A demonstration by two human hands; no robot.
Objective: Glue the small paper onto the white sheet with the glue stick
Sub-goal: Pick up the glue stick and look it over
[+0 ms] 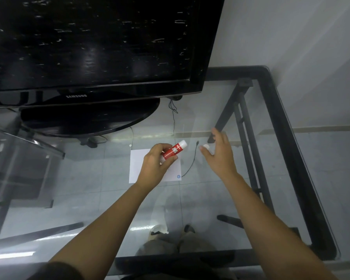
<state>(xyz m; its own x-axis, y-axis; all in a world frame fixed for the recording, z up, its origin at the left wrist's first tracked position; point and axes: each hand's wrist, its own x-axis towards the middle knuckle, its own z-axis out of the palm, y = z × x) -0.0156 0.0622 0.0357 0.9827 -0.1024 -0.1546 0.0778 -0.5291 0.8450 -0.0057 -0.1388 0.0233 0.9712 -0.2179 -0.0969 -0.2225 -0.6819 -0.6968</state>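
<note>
A white sheet [135, 166] lies flat on the glass table, with a small blue logo at its near right corner. My left hand [157, 164] hovers over the sheet, shut on a red glue stick [171, 151] whose white end points up and to the right. My right hand [218, 154] is to the right of the sheet, fingers spread. A small white round cap [206, 146] sits at its thumb tip; whether they touch is unclear. I cannot make out the small paper; my left hand covers the middle of the sheet.
A black television [93, 47] on a round base [89, 120] stands close behind the sheet. A thin black cable [191, 162] runs along the sheet's right side. The table's black frame [287, 138] borders the right and near edges. A wall rises at the right.
</note>
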